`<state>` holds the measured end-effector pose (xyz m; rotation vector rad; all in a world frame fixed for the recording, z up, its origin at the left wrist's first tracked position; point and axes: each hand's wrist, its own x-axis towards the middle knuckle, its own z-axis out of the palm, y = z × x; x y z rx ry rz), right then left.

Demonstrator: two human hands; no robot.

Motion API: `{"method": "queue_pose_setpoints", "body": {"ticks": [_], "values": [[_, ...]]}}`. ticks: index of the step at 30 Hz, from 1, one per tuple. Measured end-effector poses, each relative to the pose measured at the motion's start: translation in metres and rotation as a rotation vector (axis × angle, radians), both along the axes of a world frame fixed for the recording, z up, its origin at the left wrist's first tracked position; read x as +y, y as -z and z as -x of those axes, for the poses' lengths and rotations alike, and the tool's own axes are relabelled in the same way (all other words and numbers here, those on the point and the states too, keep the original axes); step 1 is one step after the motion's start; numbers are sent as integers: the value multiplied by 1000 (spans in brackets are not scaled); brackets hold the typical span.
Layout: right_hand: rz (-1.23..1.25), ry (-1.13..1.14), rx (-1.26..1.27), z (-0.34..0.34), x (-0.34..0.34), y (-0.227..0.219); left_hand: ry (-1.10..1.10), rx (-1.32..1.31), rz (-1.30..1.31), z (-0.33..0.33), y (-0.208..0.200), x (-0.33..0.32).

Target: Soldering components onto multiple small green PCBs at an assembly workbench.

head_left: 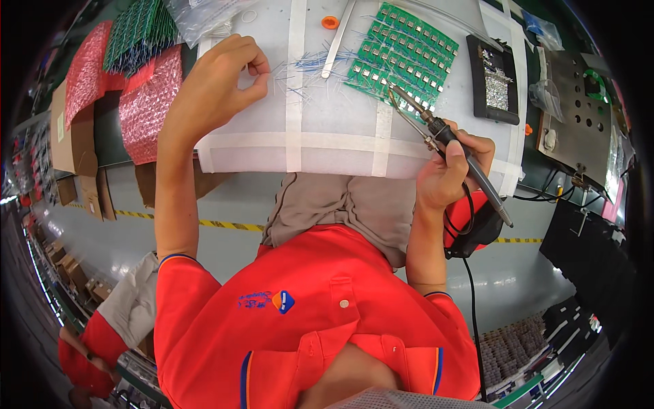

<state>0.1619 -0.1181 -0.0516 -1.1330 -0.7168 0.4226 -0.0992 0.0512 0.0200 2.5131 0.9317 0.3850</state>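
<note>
Your right hand [458, 162] grasps the iron [441, 131], fingers wrapped round its handle, thumb laid along it; forearm upright, wrist near the mat's [334, 117] front edge. The iron slants up-left, tip at the board's [403, 58] lower part. Your left hand [221, 76] arches inward over the mat, fingers curled, thumb near index; cannot tell whether it pinches anything. Wires [312, 63] lie between that hand and the board; tray [499, 117] right of the board.

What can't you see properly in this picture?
All in the head view:
Left hand: too small to tell whether its pinch holds anything thin.
Soldering iron: tip too small to tell if it touches the green board.
Clear bag: cut off by top edge.
</note>
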Motion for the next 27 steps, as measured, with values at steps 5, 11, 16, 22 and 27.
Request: {"method": "queue_pose_setpoints", "body": {"ticks": [5, 11, 16, 22, 27], "values": [[-10, 0, 3, 0, 1, -1, -46, -13, 25, 5, 1, -1], [21, -32, -11, -3, -4, 0, -11, -82, 82, -5, -8, -10], [183, -222, -165, -1, -8, -14, 145, -256, 133, -42, 0, -36], [147, -411, -254, 2, 6, -17, 235, -388, 142, -83, 14, -60], [153, -432, -211, -1, 3, -17, 237, -414, 159, -94, 18, -66]]}}
